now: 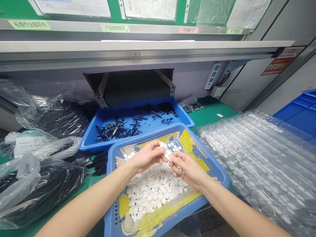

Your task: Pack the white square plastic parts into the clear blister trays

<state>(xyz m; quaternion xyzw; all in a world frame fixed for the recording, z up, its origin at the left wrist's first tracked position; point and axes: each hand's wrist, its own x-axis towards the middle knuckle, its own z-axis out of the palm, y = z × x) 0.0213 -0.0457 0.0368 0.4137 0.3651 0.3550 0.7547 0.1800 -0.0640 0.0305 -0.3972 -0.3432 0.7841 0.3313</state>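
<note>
A blue perforated basket point(221, 171), patched with yellow and tan tape, holds a heap of small white plastic pieces point(150, 194). Over the heap, my left hand point(150, 154) pinches a small cluster of white plastic pieces point(167, 151) between thumb and fingers. From the other side, my right hand point(186, 168) grips the lower end of the same cluster, its fingers curled. The hands almost meet. Exactly how many pieces are between the fingers is hidden.
Behind the basket, a blue tray point(86, 140) holds black plastic parts point(118, 130) below a dark conveyor opening point(138, 82). Plastic bags of black parts point(46, 187) lie at left. Stacked clear trays point(259, 158) stand at right, and a metal shelf point(138, 54) crosses above.
</note>
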